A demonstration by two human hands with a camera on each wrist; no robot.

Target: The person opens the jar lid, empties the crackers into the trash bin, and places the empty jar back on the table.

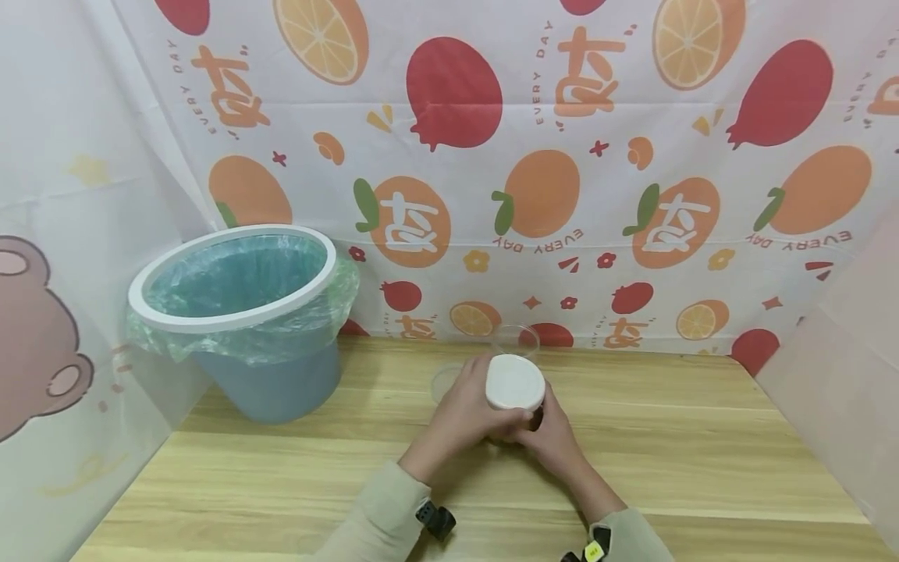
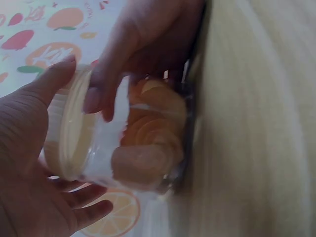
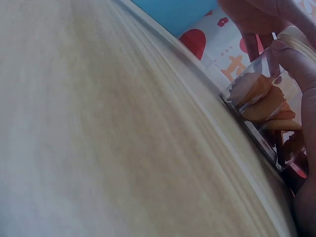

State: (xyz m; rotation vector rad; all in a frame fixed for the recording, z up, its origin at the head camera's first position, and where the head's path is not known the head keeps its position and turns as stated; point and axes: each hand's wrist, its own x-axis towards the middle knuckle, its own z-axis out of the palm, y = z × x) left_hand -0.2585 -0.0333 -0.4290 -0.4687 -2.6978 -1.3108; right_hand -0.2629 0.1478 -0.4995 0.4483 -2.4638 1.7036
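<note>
"Why does the lined waste bin [image 1: 284,386] stand far left?"

"Probably to leave the middle of the wood-grain table [image 1: 702,460] for handwork. It's near the fruit-print cloth [image 1: 477,179]."

"And the clear jar [image 2: 104,143]?"

"Mid-table, towards the back, lid up. The right hand [image 1: 555,441] has its grip curled round the body; the left hand [image 1: 460,414] grips the white lid [image 1: 515,382] between thumb and fingers. I'd judge the pairing steadies it and what look like biscuits [image 2: 148,131] inside. Whether its base touches the wood, I can't tell."

"Room to move?"

"Widest rightward, to the table's slanting edge. The back edge is nearer, and two faint, clear round things crowd there: one behind the jar [image 1: 516,337], one beside the left hand [image 1: 442,382]."
</note>
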